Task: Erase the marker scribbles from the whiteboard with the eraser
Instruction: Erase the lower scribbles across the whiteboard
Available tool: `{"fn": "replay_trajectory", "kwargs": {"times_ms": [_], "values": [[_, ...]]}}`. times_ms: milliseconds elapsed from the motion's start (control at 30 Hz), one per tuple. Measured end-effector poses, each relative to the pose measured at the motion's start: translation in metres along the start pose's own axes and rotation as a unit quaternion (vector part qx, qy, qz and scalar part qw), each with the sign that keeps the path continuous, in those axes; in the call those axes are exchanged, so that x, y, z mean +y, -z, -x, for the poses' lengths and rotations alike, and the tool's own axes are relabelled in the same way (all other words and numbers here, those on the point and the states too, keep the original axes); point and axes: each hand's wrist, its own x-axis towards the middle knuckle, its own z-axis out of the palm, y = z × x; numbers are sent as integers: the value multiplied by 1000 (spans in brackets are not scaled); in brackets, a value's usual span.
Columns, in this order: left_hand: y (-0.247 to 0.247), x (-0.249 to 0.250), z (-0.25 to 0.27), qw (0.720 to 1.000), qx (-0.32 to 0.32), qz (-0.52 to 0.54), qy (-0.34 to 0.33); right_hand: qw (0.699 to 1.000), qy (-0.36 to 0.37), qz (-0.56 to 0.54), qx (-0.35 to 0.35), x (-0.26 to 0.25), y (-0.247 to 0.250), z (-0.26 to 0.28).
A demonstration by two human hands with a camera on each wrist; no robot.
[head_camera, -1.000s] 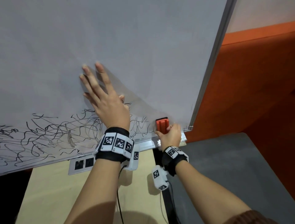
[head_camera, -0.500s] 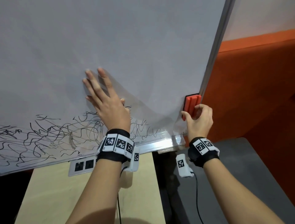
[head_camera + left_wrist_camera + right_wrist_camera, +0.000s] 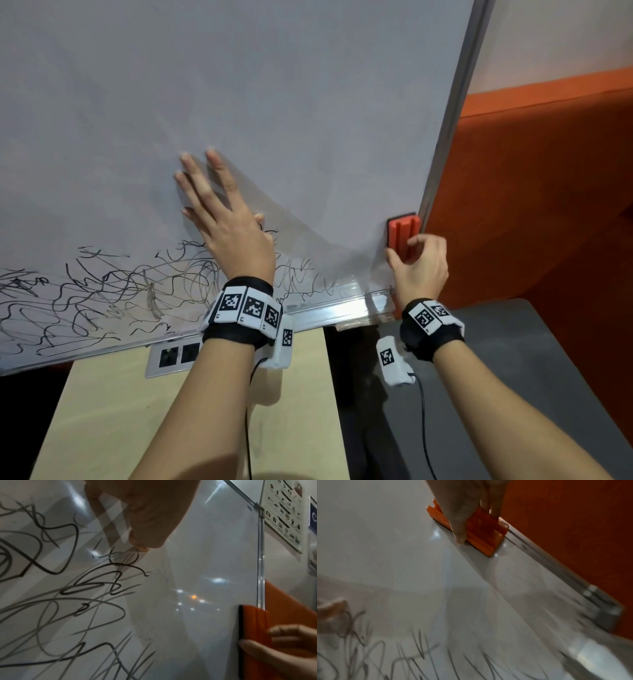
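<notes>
The whiteboard (image 3: 274, 102) fills the upper left, with black marker scribbles (image 3: 102, 294) along its lower band. My left hand (image 3: 222, 219) lies flat on the board with fingers spread, just above the scribbles. My right hand (image 3: 416, 260) grips the orange eraser (image 3: 400, 236) between thumb and fingers, pressed to the board by the right frame edge. The right wrist view shows the eraser (image 3: 471, 531) flat on the board beside the metal frame (image 3: 556, 568), and the left wrist view shows the eraser (image 3: 252, 628) with the scribbles (image 3: 68, 588) to its left.
An aluminium tray rail (image 3: 335, 311) runs under the board. Below stand a light wooden table (image 3: 171, 411) with a socket plate (image 3: 173, 354) and a dark grey table (image 3: 479, 359). An orange wall (image 3: 548, 188) stands right of the board.
My right hand lifted the eraser from the bottom rail up to the board's right edge, then slid it slightly lower. My left hand stayed flat on the board.
</notes>
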Motion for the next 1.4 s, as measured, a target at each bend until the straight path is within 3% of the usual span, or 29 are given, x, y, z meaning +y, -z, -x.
{"fn": "replay_trajectory", "kwargs": {"times_ms": [100,233,367,533,733,833,1000,1133,1300,1400], "values": [[-1,-1,0,1000,1,0,0,999,29,-18,35,-25,11,-15],[-1,-3,1,1000,1,-1,-4,996,-29,-70,39,-12,2,-4],[-2,-4,1,1000,2,-6,-6,996,-77,-38,-28,14,-20,19],[-2,-6,1,1000,-1,-13,-14,973,-213,-10,-88,23,-51,51],[-5,-11,0,999,2,-25,-23,974,-146,-33,-168,-23,-101,109],[-5,-18,1,999,7,-24,-33,971,-154,-31,-178,-22,-102,108],[-4,-22,1,999,5,-36,-40,977,-176,4,-119,21,-73,72],[-5,-15,1,999,-1,-34,-30,975,-181,7,-130,6,-79,76],[1,-24,1,998,0,-20,-58,977,-94,5,-193,-32,-105,108],[7,-53,-5,990,6,1,-139,988,48,40,-140,-43,-90,95]]}}
